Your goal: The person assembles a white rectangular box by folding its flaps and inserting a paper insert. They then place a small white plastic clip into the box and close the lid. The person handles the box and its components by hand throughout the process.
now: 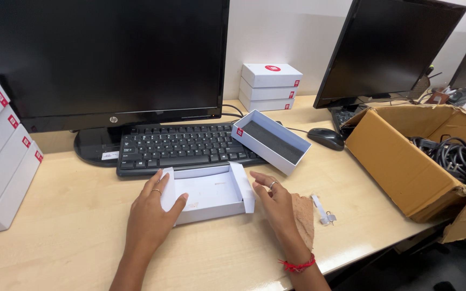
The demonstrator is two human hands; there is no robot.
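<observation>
So from my feed, boxes are everywhere on this desk (71,237): a stack of white boxes (1,156) with small red labels on their ends leans at the far left edge, and a neat pile of three more white boxes (269,86), red round sticker on top and red tabs on the sides, sits against the wall between the two monitors. An open white box (271,141) with a dark foam lining and a red corner label rests tilted on the right end of the black keyboard (179,146). Off right there's a torn brown cardboard carton (400,161) full of black cables (454,156). The thing in hand is a flat white cardboard tray (208,193), flaps unfolded, lying just in front of the keyboard. The left hand (152,213) is spread open with thumb and fingers pressing the tray's left flap. The right hand (276,205) is open and flat too, gripping nothing, just beside the tray's right flap; I can't tell if it touches.
</observation>
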